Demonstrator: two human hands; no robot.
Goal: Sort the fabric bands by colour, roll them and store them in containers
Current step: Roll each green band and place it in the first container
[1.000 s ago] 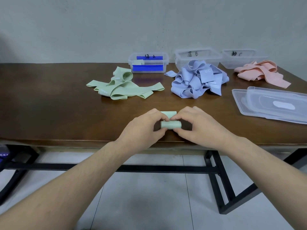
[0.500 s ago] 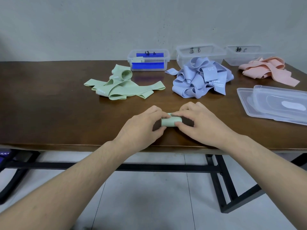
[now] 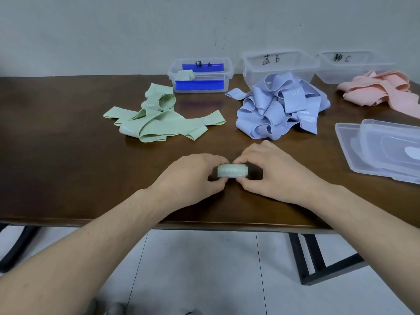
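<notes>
Two hands on one green roll (image 3: 231, 170), sitting on the surface (image 3: 68, 155) near its front edge. My left hand (image 3: 193, 178) pinches the left end, my right hand (image 3: 275, 173) pinches the right end, fingers curled over the top, thumbs underneath as far as I can tell. Both grips are closed on the roll.

Handling, my guess: light, soft, stretchy fabric. It looks springy, so the roll probably wants to unwind once pressure comes off. Loose tail isn't visible from here. Best hold is across the barrel, thumb one side and fingers the other, covering the tail end. Squeezing the ends alone likely lets the layers telescope.

Box A (image 3: 201, 75) at the back holds one green roll already, so this one should go there. Loose green bands (image 3: 159, 123) lie in front of it. Blue bands (image 3: 281, 108) are heaped before box B (image 3: 279, 64), pink bands (image 3: 379, 89) before box C (image 3: 354, 64). Lids (image 3: 381, 148) are stacked at right.
</notes>
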